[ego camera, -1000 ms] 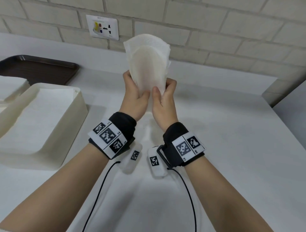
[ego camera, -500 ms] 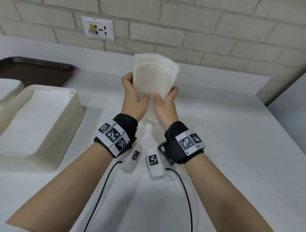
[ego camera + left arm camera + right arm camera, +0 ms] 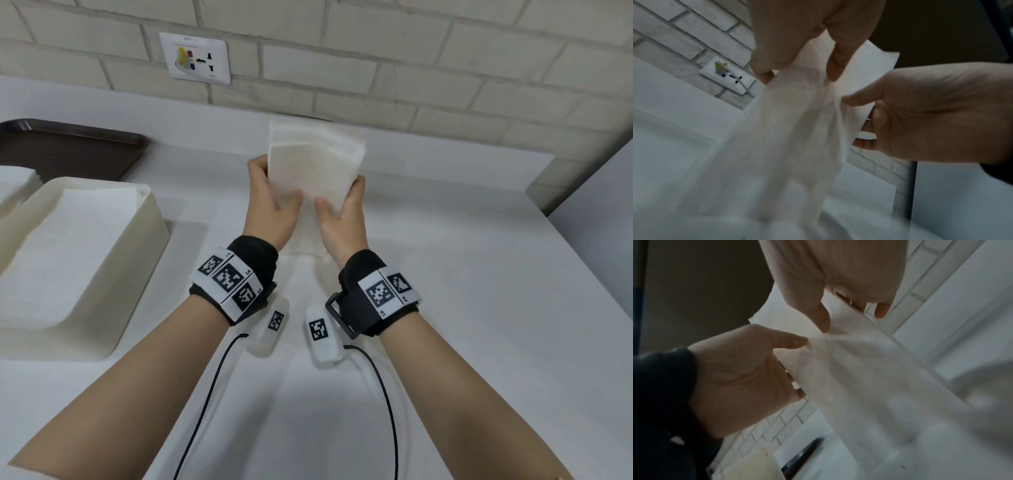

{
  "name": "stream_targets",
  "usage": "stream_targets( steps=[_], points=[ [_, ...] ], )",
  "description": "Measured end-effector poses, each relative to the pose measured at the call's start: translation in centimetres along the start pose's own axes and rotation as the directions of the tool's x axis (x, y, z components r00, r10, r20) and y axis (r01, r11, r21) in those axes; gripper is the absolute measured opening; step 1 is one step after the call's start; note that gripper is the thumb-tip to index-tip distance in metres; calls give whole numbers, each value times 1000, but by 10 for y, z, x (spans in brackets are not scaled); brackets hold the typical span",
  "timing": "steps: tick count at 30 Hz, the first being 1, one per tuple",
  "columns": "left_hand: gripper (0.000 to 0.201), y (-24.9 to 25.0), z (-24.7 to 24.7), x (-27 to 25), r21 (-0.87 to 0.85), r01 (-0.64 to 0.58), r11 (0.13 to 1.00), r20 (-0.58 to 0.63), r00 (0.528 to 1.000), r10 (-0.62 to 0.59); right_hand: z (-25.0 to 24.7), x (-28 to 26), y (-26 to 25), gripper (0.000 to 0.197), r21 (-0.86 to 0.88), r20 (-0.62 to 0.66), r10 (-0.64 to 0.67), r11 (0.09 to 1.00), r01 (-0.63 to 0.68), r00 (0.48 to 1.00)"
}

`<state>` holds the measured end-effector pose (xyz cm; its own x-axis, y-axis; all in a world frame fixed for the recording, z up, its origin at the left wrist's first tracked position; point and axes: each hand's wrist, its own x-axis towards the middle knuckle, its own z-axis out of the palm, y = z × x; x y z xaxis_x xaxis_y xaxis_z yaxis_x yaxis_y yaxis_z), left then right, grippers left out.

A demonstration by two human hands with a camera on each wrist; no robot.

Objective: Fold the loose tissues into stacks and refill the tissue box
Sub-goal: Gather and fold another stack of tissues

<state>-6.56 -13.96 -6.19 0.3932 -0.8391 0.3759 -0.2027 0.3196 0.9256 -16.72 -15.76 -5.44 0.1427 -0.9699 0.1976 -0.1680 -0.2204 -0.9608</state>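
A white tissue stands upright above the middle of the white table, held between both hands. My left hand pinches its left edge, thumb in front and fingers behind. My right hand pinches the right edge the same way. The tissue's lower end hangs down between my wrists. The left wrist view shows the left hand pinching the tissue and the right hand beside it. In the right wrist view the right hand and the left hand hold the tissue. The cream tissue box lies open at left with flat tissues inside.
A dark brown tray lies at the back left behind the box. Another white stack shows at the far left edge. A wall socket is set in the brick wall. The table ends at a ledge on the right.
Both hands have come down with the tissue, from high in front of the wall to closer above the table. Its top edge now looks flatter and squarer.
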Motion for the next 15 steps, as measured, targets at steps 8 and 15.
stream_targets(
  steps=[8, 15],
  points=[
    [47, -9, -3, -2, 202, 119, 972, 71, 988, -136, 1, 3, 3, 19, -6, 11, 28, 1000, -27, 1000],
    [37, 7, -7, 9, 22, 120, 993, -48, 992, -119, -9, 7, 7, 30, -55, 68, 12, 998, -8, 998]
  ],
)
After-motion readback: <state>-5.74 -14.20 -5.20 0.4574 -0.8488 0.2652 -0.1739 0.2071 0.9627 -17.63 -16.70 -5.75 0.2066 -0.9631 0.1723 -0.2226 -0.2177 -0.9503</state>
